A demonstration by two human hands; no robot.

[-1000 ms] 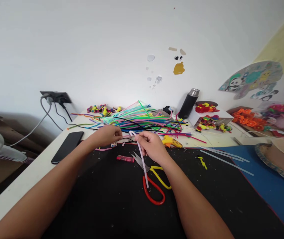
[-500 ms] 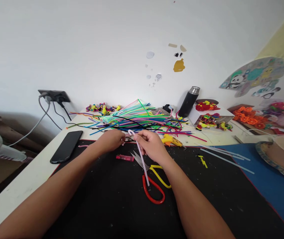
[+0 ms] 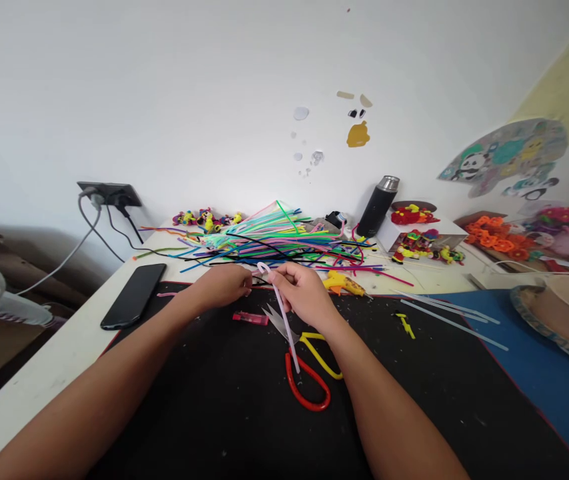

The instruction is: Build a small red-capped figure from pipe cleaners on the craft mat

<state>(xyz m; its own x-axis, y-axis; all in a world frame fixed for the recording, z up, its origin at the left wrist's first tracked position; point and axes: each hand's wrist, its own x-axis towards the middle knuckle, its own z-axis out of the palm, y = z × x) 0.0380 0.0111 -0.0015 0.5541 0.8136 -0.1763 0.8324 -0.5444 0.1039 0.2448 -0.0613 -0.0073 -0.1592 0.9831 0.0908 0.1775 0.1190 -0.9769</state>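
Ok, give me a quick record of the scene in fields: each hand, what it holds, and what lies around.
left hand: pinches the looped top end of the pale pipe cleaner
right hand: grips it just below the loop
under the hands: scissors and pink lighter on the black mat
behind: pile of coloured pipe cleaners, yellow glue gun, black flask
far left: phone, lying flat

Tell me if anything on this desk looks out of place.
Nothing looks damaged. The coloured pipe cleaners sprawl in a loose heap at the back of the desk, and the scissors lie open under the pale pipe cleaner pinched between left hand and right hand.
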